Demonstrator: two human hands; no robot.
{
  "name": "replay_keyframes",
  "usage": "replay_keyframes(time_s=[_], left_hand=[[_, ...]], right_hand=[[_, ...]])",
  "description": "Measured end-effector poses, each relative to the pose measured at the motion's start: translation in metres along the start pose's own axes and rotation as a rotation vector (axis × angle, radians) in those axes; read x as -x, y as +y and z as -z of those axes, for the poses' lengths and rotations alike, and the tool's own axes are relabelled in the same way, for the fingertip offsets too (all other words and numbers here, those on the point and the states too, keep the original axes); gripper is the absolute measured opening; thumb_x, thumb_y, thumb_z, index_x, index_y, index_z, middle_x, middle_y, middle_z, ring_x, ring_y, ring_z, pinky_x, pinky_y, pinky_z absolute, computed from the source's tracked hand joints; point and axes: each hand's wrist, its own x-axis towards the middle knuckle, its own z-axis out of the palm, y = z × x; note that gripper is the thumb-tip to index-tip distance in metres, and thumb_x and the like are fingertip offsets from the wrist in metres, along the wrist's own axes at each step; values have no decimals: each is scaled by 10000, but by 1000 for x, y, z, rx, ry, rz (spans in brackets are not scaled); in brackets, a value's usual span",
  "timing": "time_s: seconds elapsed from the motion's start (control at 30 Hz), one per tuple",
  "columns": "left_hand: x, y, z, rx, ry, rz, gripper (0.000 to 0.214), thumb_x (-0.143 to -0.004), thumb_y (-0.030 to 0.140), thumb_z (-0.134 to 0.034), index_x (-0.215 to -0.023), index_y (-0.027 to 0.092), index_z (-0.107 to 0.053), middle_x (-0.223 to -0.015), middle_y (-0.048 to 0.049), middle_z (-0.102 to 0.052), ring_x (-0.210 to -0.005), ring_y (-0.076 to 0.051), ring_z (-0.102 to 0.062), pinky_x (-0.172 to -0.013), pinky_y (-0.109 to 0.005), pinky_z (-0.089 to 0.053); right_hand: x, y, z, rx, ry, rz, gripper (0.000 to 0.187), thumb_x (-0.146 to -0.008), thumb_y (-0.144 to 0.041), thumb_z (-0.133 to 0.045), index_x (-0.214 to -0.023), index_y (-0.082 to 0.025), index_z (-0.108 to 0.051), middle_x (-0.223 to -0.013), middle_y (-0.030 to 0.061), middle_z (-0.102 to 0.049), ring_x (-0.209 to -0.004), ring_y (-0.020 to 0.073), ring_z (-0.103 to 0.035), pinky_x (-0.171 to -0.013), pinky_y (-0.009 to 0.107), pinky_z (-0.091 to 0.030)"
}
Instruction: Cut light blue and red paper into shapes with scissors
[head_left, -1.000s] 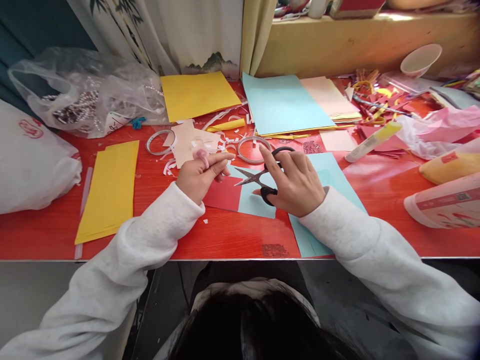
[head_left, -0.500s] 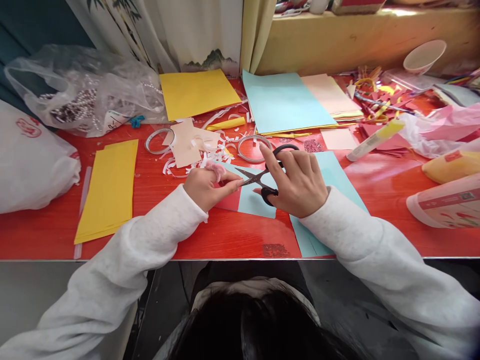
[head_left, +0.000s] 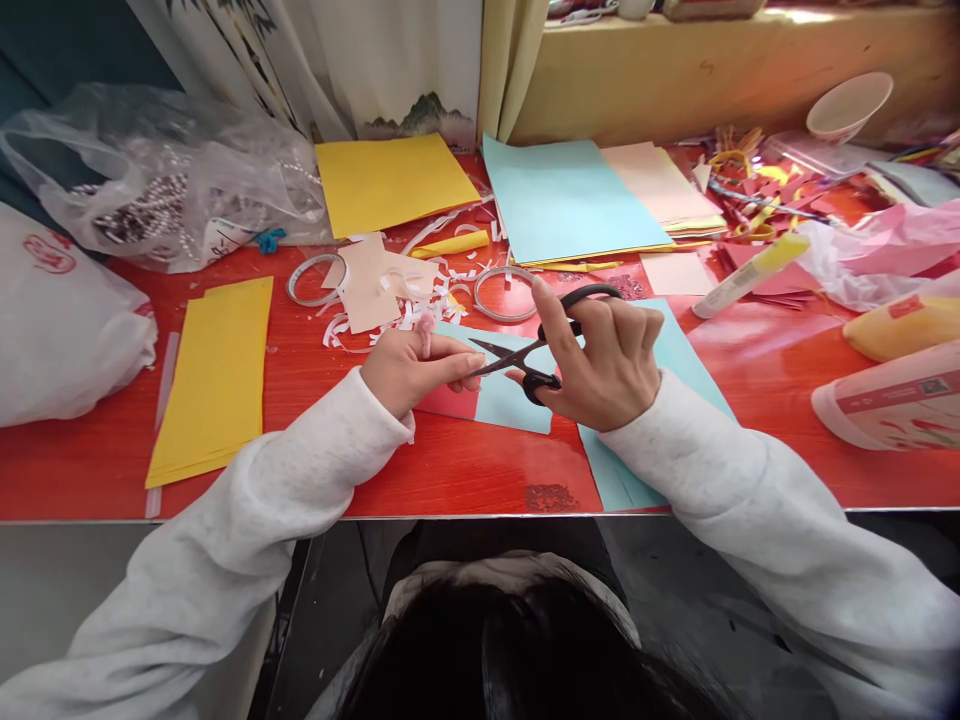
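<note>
My right hand [head_left: 611, 355] grips black-handled scissors [head_left: 529, 352], fingers and thumb through the loops. Their blades are parted and point left. At the lower blade's tip, my left hand [head_left: 416, 372] pinches thumb against fingers; whatever lies in the pinch is too small to make out. A soft-looking pink loop [head_left: 426, 336] sits on one left finger. Beneath both hands is a light blue piece of paper [head_left: 514, 408] with a red piece [head_left: 454, 402] at its left. Under my right wrist lies another light blue sheet [head_left: 611, 470].
Tape rolls [head_left: 506, 316] and paper scraps [head_left: 367, 290] lie just beyond my hands. Yellow strips [head_left: 214, 385] are at left, near plastic bags [head_left: 67, 320]. Stacked blue sheets [head_left: 570, 200] are at the back. A glue stick [head_left: 750, 275] and a white-pink container [head_left: 892, 405] stand right.
The scissors' handles have spread wider and my right fingers have lifted a little. My left hand has turned slightly, and its pink loop now stands more upright.
</note>
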Motion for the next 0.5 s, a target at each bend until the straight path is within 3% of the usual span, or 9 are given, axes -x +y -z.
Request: replay_keyframes(time_s=[0.27, 0.43, 0.5], left_hand=[[-3, 0, -4, 286, -66, 161, 99, -599, 232, -698, -562, 143, -677, -468, 2, -600, -458, -96, -532, -538, -253, -463], [-4, -2, -2, 447, -92, 234, 66, -589, 190, -693, -595, 124, -684, -490, -6, -605, -465, -83, -543, -473, -200, -450], [-4, -2, -4, 497, -76, 227, 72, -587, 185, -698, -604, 117, -687, -501, -9, -611, -473, -76, -550, -470, -179, -447]], right_hand=[[6, 8, -13, 70, 175, 70, 502, -774, -404, -502, -1266, -343, -428, -899, 56, -497, -888, 214, -418, -732, 389, -301], [-8, 7, -4, 235, 621, 309, 371, -738, -438, -555, -1090, -327, -516, -966, 8, -493, -860, 148, -380, -728, 316, -269], [-12, 6, -1, 226, 685, 344, 298, -734, -419, -562, -1009, -308, -532, -966, -1, -489, -848, 137, -369, -721, 302, -263]])
